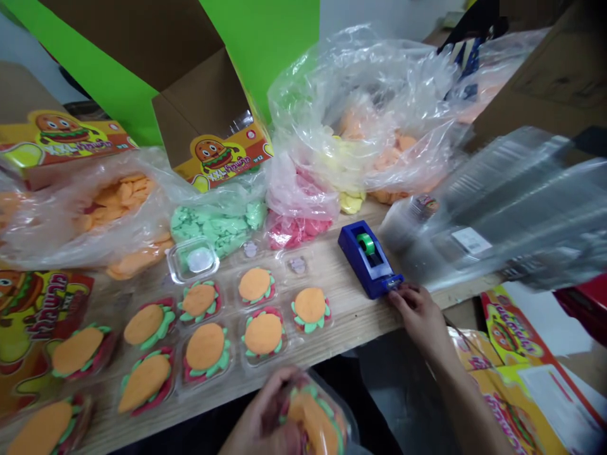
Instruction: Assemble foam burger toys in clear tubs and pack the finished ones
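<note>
Tray (315, 414) with a burger-shaped piece sits gripped in the left hand (263, 414) at the bench's near edge, fingers closed around it. Right hand (417, 319) rests loosely spread, fingertips touching the blue tape dispenser (367, 259); I log matching trays (206, 354) on the wooden bench (346, 322).

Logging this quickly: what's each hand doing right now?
Left hand: closed, holding a clear pack with a burger shape.
Right hand: fingertips on the blue tape dispenser; grip unclear.
</note>
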Demonstrator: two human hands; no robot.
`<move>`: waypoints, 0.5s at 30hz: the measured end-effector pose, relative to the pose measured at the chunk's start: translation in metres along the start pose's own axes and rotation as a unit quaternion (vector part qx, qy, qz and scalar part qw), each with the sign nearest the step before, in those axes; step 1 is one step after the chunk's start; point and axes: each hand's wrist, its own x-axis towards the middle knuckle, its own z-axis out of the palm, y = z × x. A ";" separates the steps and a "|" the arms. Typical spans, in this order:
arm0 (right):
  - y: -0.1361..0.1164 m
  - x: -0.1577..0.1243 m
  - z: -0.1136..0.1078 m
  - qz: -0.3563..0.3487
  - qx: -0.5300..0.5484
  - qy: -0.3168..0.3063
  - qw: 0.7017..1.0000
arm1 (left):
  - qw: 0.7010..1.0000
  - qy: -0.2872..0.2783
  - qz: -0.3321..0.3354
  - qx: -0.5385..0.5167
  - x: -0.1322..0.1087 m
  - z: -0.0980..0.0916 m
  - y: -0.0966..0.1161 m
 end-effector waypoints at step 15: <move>-0.105 -0.101 0.010 -0.097 -0.002 -0.354 0.930 | 0.985 0.112 0.130 -0.036 0.007 0.030 0.049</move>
